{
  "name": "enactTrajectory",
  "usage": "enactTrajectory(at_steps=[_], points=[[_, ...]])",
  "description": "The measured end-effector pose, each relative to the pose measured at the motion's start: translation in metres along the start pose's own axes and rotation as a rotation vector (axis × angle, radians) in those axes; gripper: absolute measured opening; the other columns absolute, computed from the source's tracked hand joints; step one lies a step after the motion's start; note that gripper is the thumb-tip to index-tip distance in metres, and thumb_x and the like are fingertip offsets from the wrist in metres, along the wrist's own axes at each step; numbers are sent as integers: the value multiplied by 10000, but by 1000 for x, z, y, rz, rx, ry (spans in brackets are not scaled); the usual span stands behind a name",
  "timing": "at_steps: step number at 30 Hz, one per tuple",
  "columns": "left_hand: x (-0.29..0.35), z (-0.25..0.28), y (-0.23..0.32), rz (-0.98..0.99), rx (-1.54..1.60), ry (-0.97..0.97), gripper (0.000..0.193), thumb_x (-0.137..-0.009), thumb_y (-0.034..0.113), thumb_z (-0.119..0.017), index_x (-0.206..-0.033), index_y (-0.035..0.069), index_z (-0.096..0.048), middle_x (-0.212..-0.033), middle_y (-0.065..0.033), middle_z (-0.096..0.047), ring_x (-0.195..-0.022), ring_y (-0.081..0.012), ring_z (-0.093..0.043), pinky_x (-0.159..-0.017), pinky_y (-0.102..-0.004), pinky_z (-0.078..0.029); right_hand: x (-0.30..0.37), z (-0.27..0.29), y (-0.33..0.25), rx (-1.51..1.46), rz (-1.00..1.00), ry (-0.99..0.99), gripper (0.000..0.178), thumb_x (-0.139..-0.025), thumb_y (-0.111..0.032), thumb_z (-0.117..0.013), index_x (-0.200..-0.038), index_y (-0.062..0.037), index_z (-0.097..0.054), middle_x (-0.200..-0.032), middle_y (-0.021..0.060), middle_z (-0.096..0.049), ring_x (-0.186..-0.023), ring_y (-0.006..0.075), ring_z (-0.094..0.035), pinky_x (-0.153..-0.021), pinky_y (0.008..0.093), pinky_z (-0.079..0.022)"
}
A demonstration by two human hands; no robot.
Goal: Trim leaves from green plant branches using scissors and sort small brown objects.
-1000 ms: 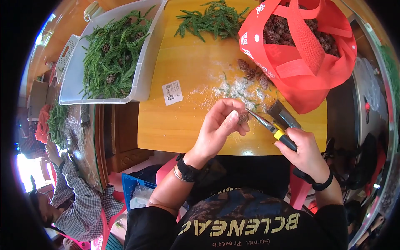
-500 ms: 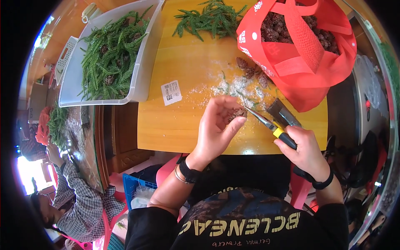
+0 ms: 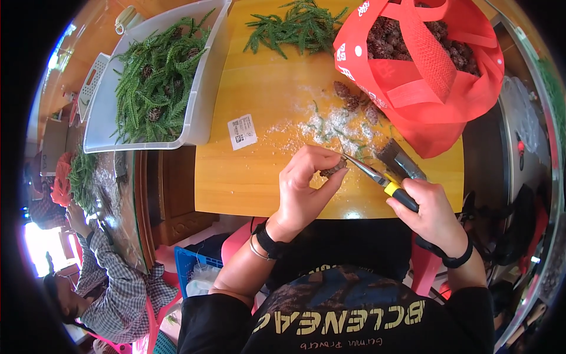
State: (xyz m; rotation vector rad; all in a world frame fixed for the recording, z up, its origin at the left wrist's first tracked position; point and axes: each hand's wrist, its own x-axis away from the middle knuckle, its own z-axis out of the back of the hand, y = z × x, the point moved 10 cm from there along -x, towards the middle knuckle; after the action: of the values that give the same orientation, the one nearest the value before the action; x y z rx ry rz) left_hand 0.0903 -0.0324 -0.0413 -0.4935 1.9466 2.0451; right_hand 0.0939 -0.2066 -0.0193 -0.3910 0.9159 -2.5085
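My left hand (image 3: 305, 189) pinches a small brown pine cone (image 3: 331, 171) over the near edge of the yellow wooden table (image 3: 277, 100). In my right hand (image 3: 432, 215) is a pair of pliers (image 3: 377, 177) with yellow and black handles; their metal tips touch the cone. A flat dark brush (image 3: 398, 160) lies on the table just beyond my right hand. White crumbs and green bits (image 3: 321, 127) are scattered past my hands.
A red bag (image 3: 424, 82) full of pine cones stands at the right. A white tub (image 3: 156, 76) of green sprigs sits at the left. Loose sprigs (image 3: 295, 26) lie at the far edge, a paper label (image 3: 242, 131) near the middle. Another person (image 3: 100, 277) works at lower left.
My left hand has turned the cone slightly between its fingers. The pliers stay at the cone. The view has shifted a little.
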Motion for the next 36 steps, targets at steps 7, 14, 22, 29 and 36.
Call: enactTrajectory(at_steps=[7,14,22,29,36], points=[[2,-5,-14,177,241,37,236,-762,-105,-620,-944,-10,-504,-938,-92,-569,-838,-140,-575,-733,-246,-489,3,4,6,-45,-52,-66,215,-757,-118,-658,-747,27,-499,-614,144,-470,-534,276,-476,-513,336,-375],[9,7,-51,488,480,121,132,-866,33,-552,-985,23,-495,-974,-109,-620,-846,-120,-584,-734,-231,-456,11,38,30,-2,-165,-14,180,-838,-151,-570,-810,27,-568,-684,128,-517,-601,207,-523,-567,295,-384],[4,-15,-39,497,597,3,165,-883,39,-518,-1049,40,-515,-1036,-112,-616,-842,-91,-539,-736,-223,-421,15,39,79,229,-185,-59,227,-791,-163,-607,-821,27,-486,-778,175,-516,-755,329,-531,-673,388,-414],[-6,-24,-7,448,569,-46,187,-849,22,-572,-1027,33,-515,-955,-53,-595,-824,-82,-532,-736,-221,-433,0,55,-8,201,122,-65,277,-779,-143,-623,-981,21,-531,-934,158,-588,-866,317,-585,-763,360,-449],[-47,-23,63,107,209,-136,263,-744,-22,-674,-967,10,-539,-907,-41,-578,-797,-100,-575,-722,-227,-481,-39,23,-80,-562,327,-98,414,-929,-83,-436,-1313,35,-337,-1242,102,-461,-1084,155,-504,-896,311,-433]])
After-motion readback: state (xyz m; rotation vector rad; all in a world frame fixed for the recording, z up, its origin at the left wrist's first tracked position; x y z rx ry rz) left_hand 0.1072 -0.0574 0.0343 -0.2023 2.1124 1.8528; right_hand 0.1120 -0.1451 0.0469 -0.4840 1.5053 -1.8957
